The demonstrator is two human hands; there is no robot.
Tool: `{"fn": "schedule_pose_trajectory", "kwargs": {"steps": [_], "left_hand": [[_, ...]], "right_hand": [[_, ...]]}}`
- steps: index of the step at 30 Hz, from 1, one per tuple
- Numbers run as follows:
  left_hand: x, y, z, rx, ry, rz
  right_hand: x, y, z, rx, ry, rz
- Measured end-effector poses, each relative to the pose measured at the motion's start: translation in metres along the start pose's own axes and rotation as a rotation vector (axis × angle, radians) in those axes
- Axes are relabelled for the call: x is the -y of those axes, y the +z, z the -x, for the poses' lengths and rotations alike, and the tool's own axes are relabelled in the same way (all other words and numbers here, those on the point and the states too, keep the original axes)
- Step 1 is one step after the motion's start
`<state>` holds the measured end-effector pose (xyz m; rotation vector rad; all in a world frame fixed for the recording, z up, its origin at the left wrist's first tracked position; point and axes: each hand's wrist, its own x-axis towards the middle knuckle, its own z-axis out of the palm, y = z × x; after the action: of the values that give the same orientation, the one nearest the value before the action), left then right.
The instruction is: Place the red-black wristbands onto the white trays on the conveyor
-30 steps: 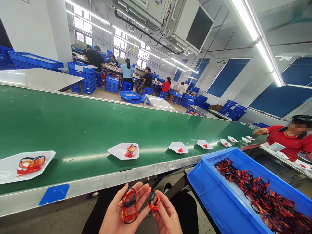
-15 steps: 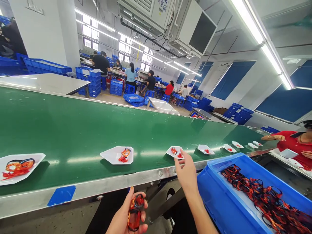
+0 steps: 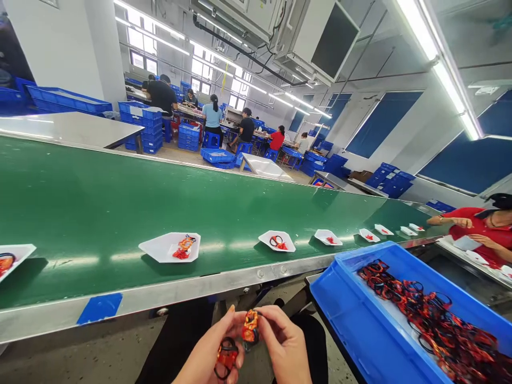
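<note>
My left hand (image 3: 208,346) is curled in front of my lap around a glossy red-and-black looped piece (image 3: 226,358). My right hand (image 3: 285,341) meets it there, thumb and fingers closed on a second orange-red and black piece (image 3: 250,326), which the left fingertips also touch. What these pieces are, I cannot make out. Beyond the hands, a white boat-shaped tray (image 3: 287,240) on the green belt holds a ring-like piece and red bits. To its left, another white tray (image 3: 160,248) carries orange and red pieces.
A blue bin (image 3: 348,314) at the right holds many red-and-black looped pieces. The green conveyor belt (image 3: 224,208) runs across, with several more trays and a metal edge (image 3: 168,296). A co-worker in a red shirt (image 3: 480,226) sits at the far right; others work behind.
My right hand has drawn back from the tray on the belt to meet my left hand, now gripping a piece. The trays have shifted left.
</note>
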<state>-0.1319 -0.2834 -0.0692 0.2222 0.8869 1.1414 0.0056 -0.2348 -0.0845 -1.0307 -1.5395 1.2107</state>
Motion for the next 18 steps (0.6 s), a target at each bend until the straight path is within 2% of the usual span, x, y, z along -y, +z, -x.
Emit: {"fn": "schedule_pose_trajectory", "kwargs": {"steps": [5,8,12,18], "left_hand": [[-0.003,0.004,0.006,-0.002,-0.021,0.024],[-0.003,0.006,0.007,-0.025,-0.047,0.025],[-0.001,0.005,0.005,-0.019,-0.056,0.046],[0.002,0.004,0.003,-0.001,-0.045,0.066]], "right_hand": [[-0.014,0.001,0.009,-0.197,0.392,-0.638],[-0.017,0.003,0.012,-0.258,0.530,-0.842],[-0.014,0.005,0.012,-0.288,0.615,-1.000],[-0.019,0.008,0.010,-0.180,0.615,-1.140]]}}
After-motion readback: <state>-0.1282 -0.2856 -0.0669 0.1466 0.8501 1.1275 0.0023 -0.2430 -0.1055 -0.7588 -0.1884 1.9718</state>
